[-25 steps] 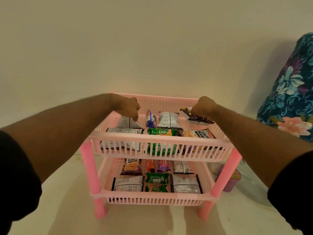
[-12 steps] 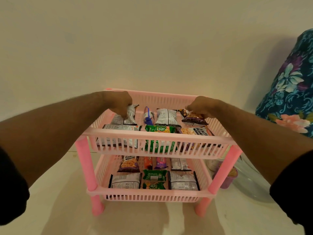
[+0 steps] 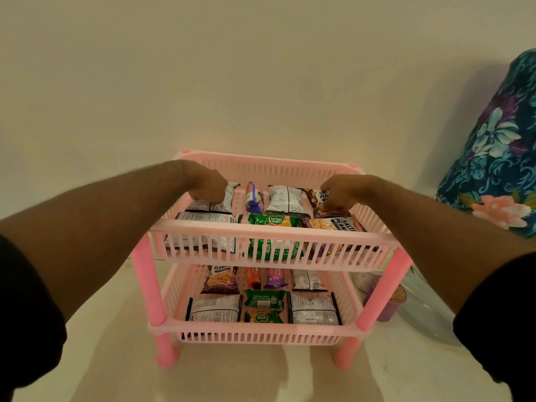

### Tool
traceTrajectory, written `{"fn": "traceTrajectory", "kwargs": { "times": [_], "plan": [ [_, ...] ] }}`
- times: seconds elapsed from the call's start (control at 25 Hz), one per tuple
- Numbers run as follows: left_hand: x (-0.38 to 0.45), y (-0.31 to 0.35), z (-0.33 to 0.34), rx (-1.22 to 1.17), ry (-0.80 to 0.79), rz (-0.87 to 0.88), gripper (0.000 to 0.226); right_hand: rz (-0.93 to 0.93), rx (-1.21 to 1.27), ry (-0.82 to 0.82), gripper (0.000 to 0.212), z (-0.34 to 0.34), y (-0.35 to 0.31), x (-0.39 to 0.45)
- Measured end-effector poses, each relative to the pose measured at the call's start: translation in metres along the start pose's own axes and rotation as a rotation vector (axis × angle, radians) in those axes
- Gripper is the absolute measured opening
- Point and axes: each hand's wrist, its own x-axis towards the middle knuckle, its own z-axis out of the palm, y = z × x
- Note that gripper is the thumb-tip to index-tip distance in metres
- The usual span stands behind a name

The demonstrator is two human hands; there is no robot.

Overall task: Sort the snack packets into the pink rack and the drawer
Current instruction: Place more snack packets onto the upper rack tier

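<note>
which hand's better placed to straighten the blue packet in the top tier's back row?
Left, probably. The blue packet stands in the pink rack just right of the left hand, which rests on the neighbouring white packet. The right hand is farther, on the salted peanuts packet, another white packet between.

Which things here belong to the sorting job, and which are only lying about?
Job: pink rack; snack packets on both shelves, such as the green packet; white packet under the left hand; peanut packet under the right hand.

Lying about: floral cloth; purple cup; wall.
</note>
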Motion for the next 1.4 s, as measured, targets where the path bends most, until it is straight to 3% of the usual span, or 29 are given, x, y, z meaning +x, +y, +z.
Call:
{"fn": "traceTrajectory", "kwargs": {
  "times": [0.28,0.48,0.64,0.76,1.04,1.4],
  "plan": [
    [-0.004,0.006,0.000,-0.048,-0.017,-0.038,0.057,0.036,-0.040,-0.066,0.033,0.008,-0.006,0.003],
    [-0.009,0.003,-0.001,-0.054,0.007,-0.038,0.053,-0.019,-0.141,0.041,0.034,0.009,-0.005,0.001],
    [-0.020,0.005,0.002,-0.122,0.098,-0.076,0.072,-0.065,-0.148,0.157,0.034,0.010,-0.003,-0.010],
    [-0.032,0.004,0.003,-0.143,0.161,-0.041,0.073,-0.083,-0.147,0.204,0.035,0.007,-0.002,-0.021],
    [-0.079,0.021,-0.011,-0.256,0.490,0.049,0.043,-0.151,-0.078,0.324,0.032,-0.001,-0.007,-0.065],
    [-0.154,0.086,-0.006,-0.481,0.904,0.151,0.047,-0.204,0.044,0.581,0.036,-0.004,-0.018,-0.153]
  ]
}}
